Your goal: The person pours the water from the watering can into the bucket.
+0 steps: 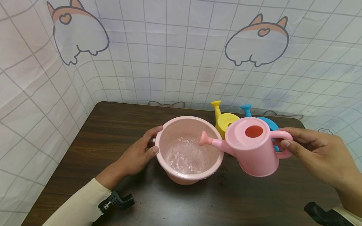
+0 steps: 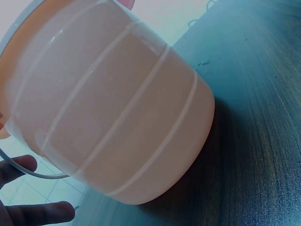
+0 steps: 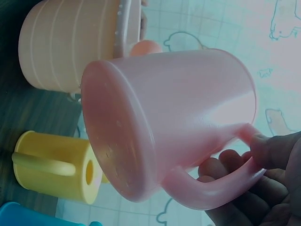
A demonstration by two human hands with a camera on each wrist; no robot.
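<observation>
A pink bucket (image 1: 189, 176) with rippled water (image 1: 186, 157) inside stands on the dark wooden table. On its left rim rests my left hand (image 1: 138, 153), thumb and index finger against the edge; in the left wrist view two fingers (image 2: 44, 213) lie beside the thin bucket handle (image 2: 37, 175). My right hand (image 1: 319, 150) grips the handle of a pink watering can (image 1: 255, 157), held up to the right of the bucket. The can's spout (image 1: 217, 143) reaches over the bucket's right rim. Whether water leaves the spout, I cannot tell. Droplets cling to the can's underside.
Behind the pink can stand a yellow watering can (image 1: 223, 121) and a blue watering can (image 1: 270, 123), partly hidden in the head view. A gridded cloth (image 1: 175, 62) with animal drawings hangs behind the table (image 1: 121, 113). Small wet spots lie right of the bucket.
</observation>
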